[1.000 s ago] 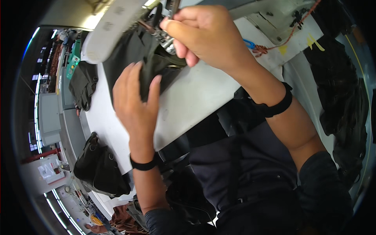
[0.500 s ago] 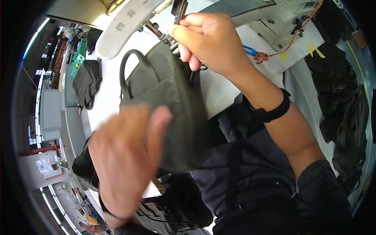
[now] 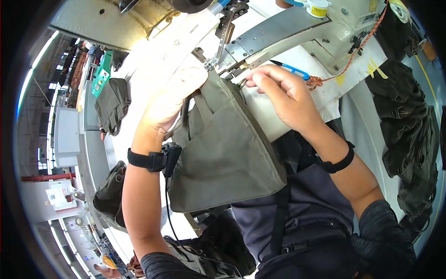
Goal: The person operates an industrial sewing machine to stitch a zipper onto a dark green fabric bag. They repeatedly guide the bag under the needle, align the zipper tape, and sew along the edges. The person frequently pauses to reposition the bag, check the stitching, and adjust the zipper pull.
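Note:
An olive fabric bag [image 3: 218, 158] with handles lies across the white table [image 3: 267, 118] edge, its top beside the sewing machine's foot [image 3: 208, 64]. My left hand [image 3: 175, 93], fingers curled, grips the bag's top near the foot. My right hand [image 3: 278, 93] is closed in a pinch by the bag's upper right edge, near a small metal ring [image 3: 240, 84]; what lies between its fingertips is too small to make out.
Machine arm [image 3: 278, 30] spans the top. Blue-handled tool [image 3: 297, 73] and orange cord [image 3: 314, 81] lie at right. Dark bags sit at left [image 3: 111, 104] and lower left [image 3: 109, 193]. Dark fabric pieces [image 3: 397, 121] hang at far right. A small white bottle [image 3: 317, 10] stands on the machine.
The bag has swung down toward my body and turned. My left hand has moved up to its top. My right hand has moved down and right from the dark metal bar it was at.

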A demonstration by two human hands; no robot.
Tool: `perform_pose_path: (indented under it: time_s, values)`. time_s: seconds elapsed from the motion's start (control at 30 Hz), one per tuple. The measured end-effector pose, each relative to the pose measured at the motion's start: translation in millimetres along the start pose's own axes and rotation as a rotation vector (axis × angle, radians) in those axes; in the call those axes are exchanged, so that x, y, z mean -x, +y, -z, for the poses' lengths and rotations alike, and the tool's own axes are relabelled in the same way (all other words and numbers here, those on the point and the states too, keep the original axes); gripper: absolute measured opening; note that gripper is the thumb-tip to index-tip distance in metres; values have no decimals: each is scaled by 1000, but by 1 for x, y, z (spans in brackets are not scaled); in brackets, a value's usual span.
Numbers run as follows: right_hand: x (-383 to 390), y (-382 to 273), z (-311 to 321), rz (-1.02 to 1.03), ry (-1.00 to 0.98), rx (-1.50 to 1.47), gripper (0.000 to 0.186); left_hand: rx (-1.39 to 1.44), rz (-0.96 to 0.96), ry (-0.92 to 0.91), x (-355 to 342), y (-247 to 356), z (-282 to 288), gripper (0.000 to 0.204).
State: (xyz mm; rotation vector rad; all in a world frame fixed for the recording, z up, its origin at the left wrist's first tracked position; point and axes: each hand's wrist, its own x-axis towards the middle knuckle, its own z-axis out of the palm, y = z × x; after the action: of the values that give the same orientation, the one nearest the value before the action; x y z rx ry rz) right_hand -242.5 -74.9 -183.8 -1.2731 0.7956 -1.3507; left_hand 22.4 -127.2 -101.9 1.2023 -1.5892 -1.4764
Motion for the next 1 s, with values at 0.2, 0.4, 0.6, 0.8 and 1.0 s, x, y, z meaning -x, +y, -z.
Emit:
perform_pose_path:
  time_s: [0.2, 0.4, 0.6, 0.8, 1.0]
  values:
    - [-12, 26, -14, -140, -184, -188, 32, 107, 40, -61, -9, -5, 9, 9]
    - [-18, 6, -15, -234, -187, -425, 37, -67, 43, -21, -6, -7, 16, 12]
    - [-25, -38, -1, -260, -328, -241, 32, -86, 35, 94, 6, 0, -16, 15]
    - [-37, -49, 0, -351, -315, -138, 30, -80, -1, 108, 9, 6, -24, 17]
    - [-41, -51, 0, -364, -309, -86, 29, -89, -42, 118, 8, 10, -27, 16]
